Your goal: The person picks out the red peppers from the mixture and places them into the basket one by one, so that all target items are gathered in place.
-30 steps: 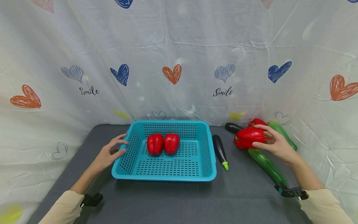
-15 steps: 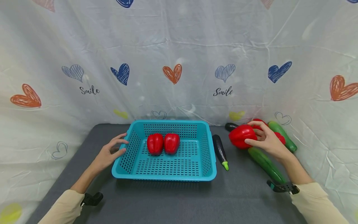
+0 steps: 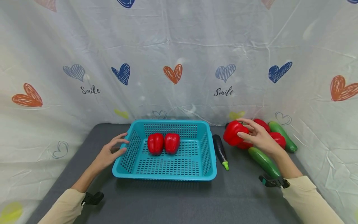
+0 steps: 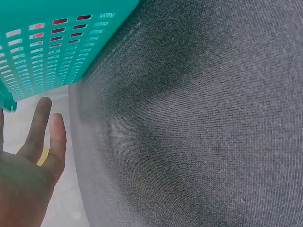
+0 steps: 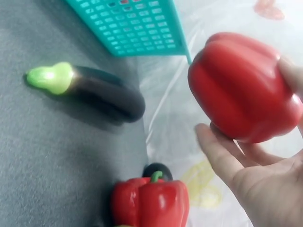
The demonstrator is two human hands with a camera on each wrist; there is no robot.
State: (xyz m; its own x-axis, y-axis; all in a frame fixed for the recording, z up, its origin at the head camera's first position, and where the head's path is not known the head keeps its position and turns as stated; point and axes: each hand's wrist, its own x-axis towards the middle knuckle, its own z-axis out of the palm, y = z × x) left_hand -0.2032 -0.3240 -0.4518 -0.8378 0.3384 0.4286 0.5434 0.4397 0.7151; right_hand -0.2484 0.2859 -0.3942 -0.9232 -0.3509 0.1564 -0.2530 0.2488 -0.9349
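My right hand (image 3: 260,137) holds a glossy red bell pepper (image 3: 235,133) above the table, thumb on the near side and fingers behind. The right wrist view has the same bell pepper (image 5: 244,87) raised off the cloth, with another bell pepper (image 5: 150,203) lying below it. At the left side of the blue-green plastic basket (image 3: 165,178), my left hand (image 3: 107,155) has its fingers extended at the rim, the fingertips seeming to touch it. Two red bell peppers, one on the left (image 3: 155,144) and one on the right (image 3: 172,143), lie side by side inside the basket.
An eggplant (image 3: 220,152) with a green cap lies just right of the basket. Further right are a cucumber (image 3: 264,161), a second cucumber (image 3: 283,137) and more red bell peppers (image 3: 278,140). A dark rounded end (image 5: 157,170) shows behind the lower pepper. A printed curtain (image 3: 179,46) hangs behind.
My right hand has lifted the bell pepper from the group on the right and moved left with it, uncovering other peppers. The left hand and the basket have stayed in place.
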